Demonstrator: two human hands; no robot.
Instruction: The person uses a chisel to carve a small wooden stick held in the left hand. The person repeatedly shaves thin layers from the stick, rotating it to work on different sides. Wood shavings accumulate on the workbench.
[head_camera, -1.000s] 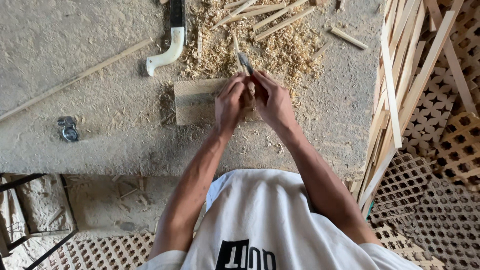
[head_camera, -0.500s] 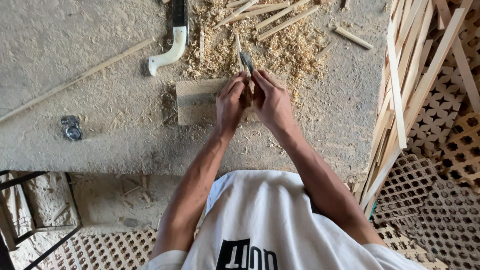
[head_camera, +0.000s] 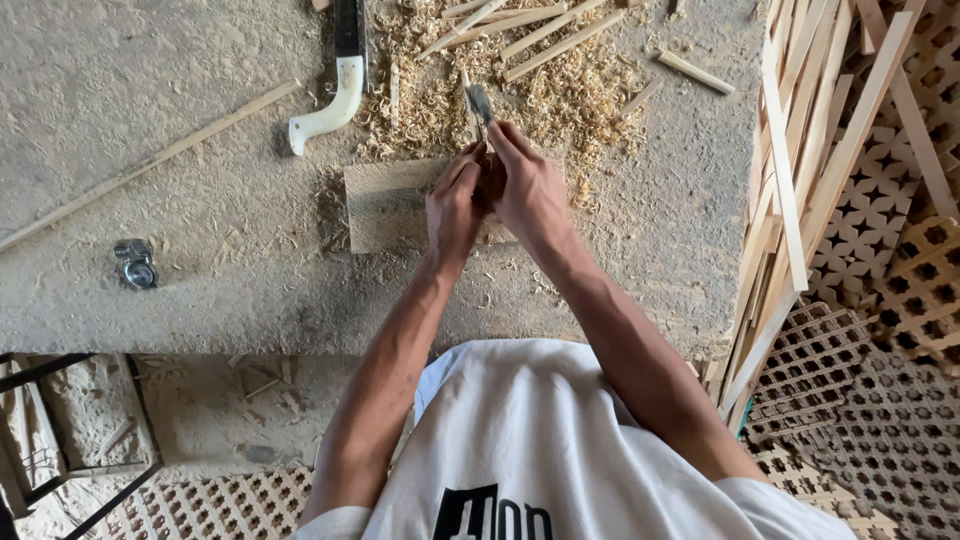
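My right hand (head_camera: 528, 190) grips a knife whose dark blade (head_camera: 479, 100) points away from me, past my fingers. My left hand (head_camera: 456, 205) is closed right beside it, the two hands pressed together over a flat wooden block (head_camera: 385, 205) on the concrete floor. What the left hand holds is hidden by the fingers; it looks like a small piece of wood. A heap of wood shavings (head_camera: 540, 85) lies just beyond the hands.
A saw with a white curved handle (head_camera: 330, 105) lies at the upper left of the shavings. A long thin stick (head_camera: 150, 165) lies at left, a small metal object (head_camera: 135, 265) below it. Wooden slats (head_camera: 800, 180) and lattice panels (head_camera: 890, 330) stand at right.
Both hands stay together over the block; the view has shifted slightly, and the hands have barely moved.
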